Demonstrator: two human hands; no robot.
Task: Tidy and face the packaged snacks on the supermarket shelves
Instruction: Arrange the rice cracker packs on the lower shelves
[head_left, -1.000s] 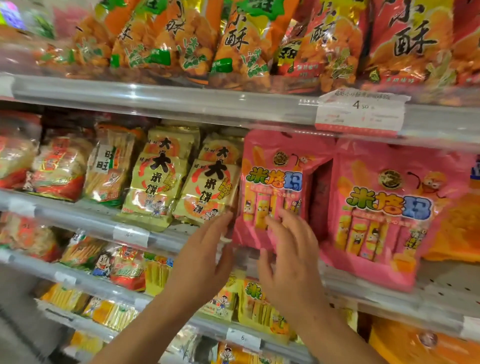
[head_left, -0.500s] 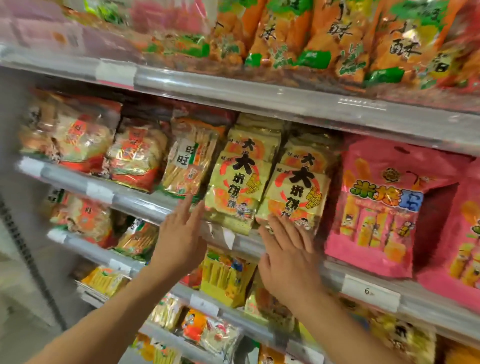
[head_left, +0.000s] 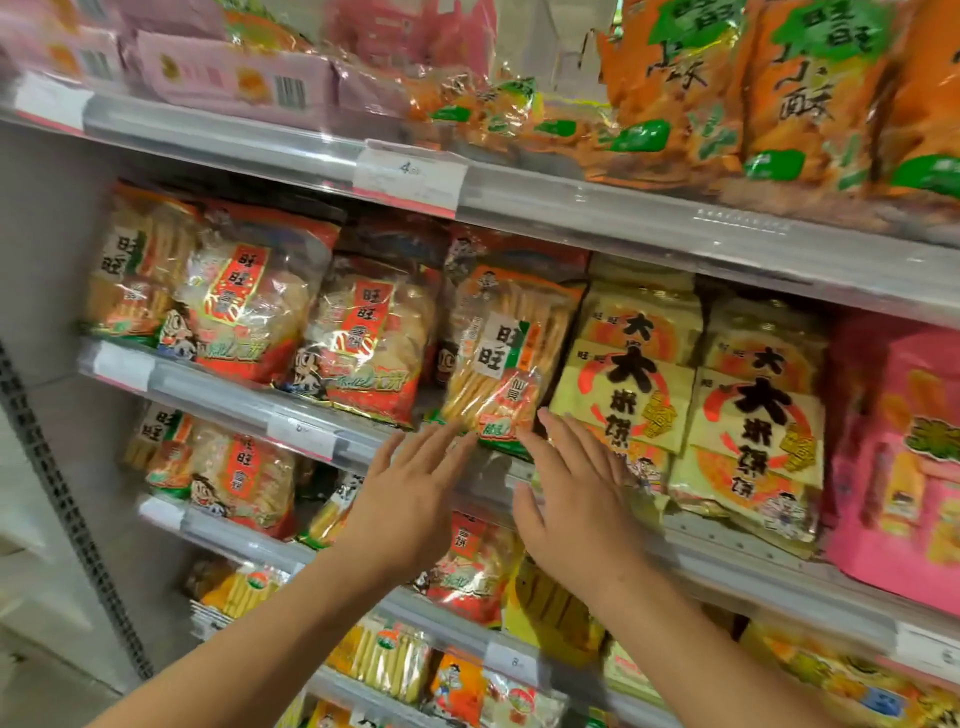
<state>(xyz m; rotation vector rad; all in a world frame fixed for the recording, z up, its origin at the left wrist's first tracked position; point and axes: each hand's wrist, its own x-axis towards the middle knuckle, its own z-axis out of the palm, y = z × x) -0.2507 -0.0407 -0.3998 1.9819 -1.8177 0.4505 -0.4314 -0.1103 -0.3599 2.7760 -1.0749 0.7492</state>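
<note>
1. Watching the head view, I see my left hand (head_left: 410, 499) and right hand (head_left: 576, 499) spread flat, fingers (head_left: 441, 441) straight and holding nothing, either side of the tilted rice-stick bag (head_left: 506, 358), whose lower corner lies just past the fingertips.
2. Risk, as I judge it: a hard nudge could tip that leaning bag off the shelf rail (head_left: 291, 410).
3. Right of my fingers, yellow cracker bags (head_left: 623, 379) crowd it; left, red bags (head_left: 363, 338) press close.
</note>
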